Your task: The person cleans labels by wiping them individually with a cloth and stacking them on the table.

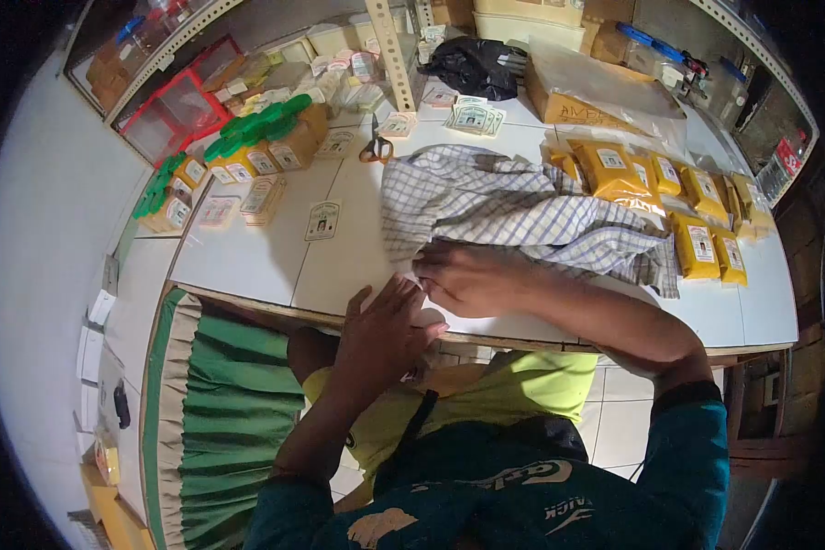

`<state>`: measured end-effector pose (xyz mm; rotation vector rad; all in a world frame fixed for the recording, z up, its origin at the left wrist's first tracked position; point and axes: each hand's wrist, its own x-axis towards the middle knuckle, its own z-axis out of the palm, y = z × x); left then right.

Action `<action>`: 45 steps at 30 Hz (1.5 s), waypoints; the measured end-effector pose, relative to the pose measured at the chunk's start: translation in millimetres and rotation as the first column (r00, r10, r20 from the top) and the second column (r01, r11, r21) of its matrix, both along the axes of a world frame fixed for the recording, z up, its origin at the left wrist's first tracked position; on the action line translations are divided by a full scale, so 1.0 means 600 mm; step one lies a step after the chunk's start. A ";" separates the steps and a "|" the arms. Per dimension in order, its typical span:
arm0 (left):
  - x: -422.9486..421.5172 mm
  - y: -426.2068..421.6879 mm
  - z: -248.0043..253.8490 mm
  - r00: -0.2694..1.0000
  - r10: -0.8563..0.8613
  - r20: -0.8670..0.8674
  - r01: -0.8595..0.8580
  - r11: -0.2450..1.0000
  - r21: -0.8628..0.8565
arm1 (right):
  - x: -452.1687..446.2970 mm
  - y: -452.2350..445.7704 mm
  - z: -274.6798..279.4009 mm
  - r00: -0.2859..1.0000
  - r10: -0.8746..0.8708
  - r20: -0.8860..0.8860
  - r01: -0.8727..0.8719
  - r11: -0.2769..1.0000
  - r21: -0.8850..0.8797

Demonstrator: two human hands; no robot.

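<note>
My left hand (389,323) lies low at the table's front edge, its thumb spread away from the fingers, fingertips close to my right hand. My right hand (472,280) has its fingers curled in at the near edge of a checked white-and-blue cloth (486,197). A small pale bit shows between the fingertips of both hands; what it is I cannot make out. The cloth lies crumpled across the middle of the table. Left of it lies a single printed label (322,221), and scissors (376,148) with orange handles lie behind.
Packets of yellow powder (614,170) stand at the right. Green-lidded jars (256,147) and a label stack (264,200) are at the left. Farther back are a black plastic bag (475,69), a cardboard box (596,87) and a metal shelf post (392,55). A green curtain (238,394) hangs below.
</note>
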<state>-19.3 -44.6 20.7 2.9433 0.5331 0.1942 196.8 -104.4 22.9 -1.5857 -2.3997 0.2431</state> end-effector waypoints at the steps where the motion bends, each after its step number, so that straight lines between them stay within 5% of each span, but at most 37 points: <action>1: 0.000 0.001 -0.004 1.000 -0.001 -0.007 0.001 1.000 -0.005 | -0.002 -0.005 -0.003 0.995 -0.003 -0.100 0.003 1.000 0.009; 3: 0.000 0.002 -0.013 0.995 -0.002 0.103 0.002 1.000 -0.001 | 0.026 0.011 -0.017 0.993 -0.059 -0.105 0.072 0.990 0.120; 5: -0.004 0.000 -0.010 0.998 -0.011 0.060 0.012 1.000 -0.002 | 0.019 0.008 -0.017 0.992 -0.129 -0.009 0.130 0.991 0.032; 7: 0.002 0.008 -0.005 1.000 -0.011 0.025 0.011 1.000 -0.004 | -0.004 -0.005 -0.025 0.991 0.051 0.121 -0.074 0.978 0.196; 9: -0.006 0.007 -0.013 0.995 -0.028 0.098 0.032 0.999 -0.039 | 0.026 0.022 -0.027 0.982 -0.089 -0.168 0.057 0.981 -0.186; 11: -0.010 0.007 -0.020 0.989 -0.044 0.141 0.050 0.998 -0.041 | 0.034 0.023 -0.034 0.998 -0.060 -0.001 0.060 0.996 0.071; 14: -0.006 0.015 -0.021 0.990 -0.062 0.125 0.062 0.998 0.005 | 0.003 0.008 -0.054 1.000 0.005 -0.009 -0.004 0.994 0.105; 17: -0.008 0.004 -0.012 0.995 -0.021 0.097 0.027 0.998 -0.063 | 0.034 0.019 -0.047 0.967 -0.048 -0.250 0.126 0.943 0.308; 19: -0.008 0.014 -0.015 0.996 -0.049 0.074 0.051 0.999 -0.020 | 0.004 0.008 -0.044 0.981 0.080 0.175 -0.140 0.920 0.367; 21: -0.007 0.016 -0.003 1.000 -0.004 0.028 0.006 0.997 -0.071 | 0.023 0.016 -0.051 0.985 0.167 -0.041 -0.154 0.963 0.223; 24: 0.000 0.041 0.012 0.984 -0.147 0.101 0.158 0.982 -0.103 | 0.060 0.015 -0.026 0.961 -0.249 -0.122 0.264 0.957 0.122; 27: 0.009 0.066 0.005 0.961 -0.229 0.155 0.218 0.972 0.086 | 0.063 0.023 -0.039 0.955 -0.286 -0.074 0.294 0.944 0.150; 31: 0.026 0.092 0.008 0.913 -0.367 0.178 0.376 0.927 -0.015 | 0.060 0.020 -0.037 0.920 -0.318 -0.228 0.345 0.934 0.091; 34: 0.037 0.117 0.011 0.855 -0.492 0.162 0.473 0.869 0.143 | 0.057 0.020 -0.039 0.933 -0.317 -0.174 0.341 0.930 0.135; 37: 0.044 0.139 0.040 0.804 -0.590 -0.073 0.578 0.748 0.325 | 0.059 0.024 -0.048 0.911 -0.351 -0.218 0.368 0.929 0.043; 39: 0.055 0.146 0.091 0.777 -0.588 0.226 0.517 0.800 0.304 | 0.058 0.021 -0.048 0.908 -0.341 -0.245 0.376 0.920 0.113; 41: 0.080 0.149 0.158 0.735 -0.604 0.308 0.377 0.741 0.556 | 0.054 0.017 -0.029 0.917 -0.338 -0.213 0.349 0.937 0.016; 45: 0.187 0.155 0.260 0.445 -0.569 0.691 0.170 0.812 0.559 | 0.065 0.028 -0.057 0.945 -0.293 -0.142 0.312 0.940 0.137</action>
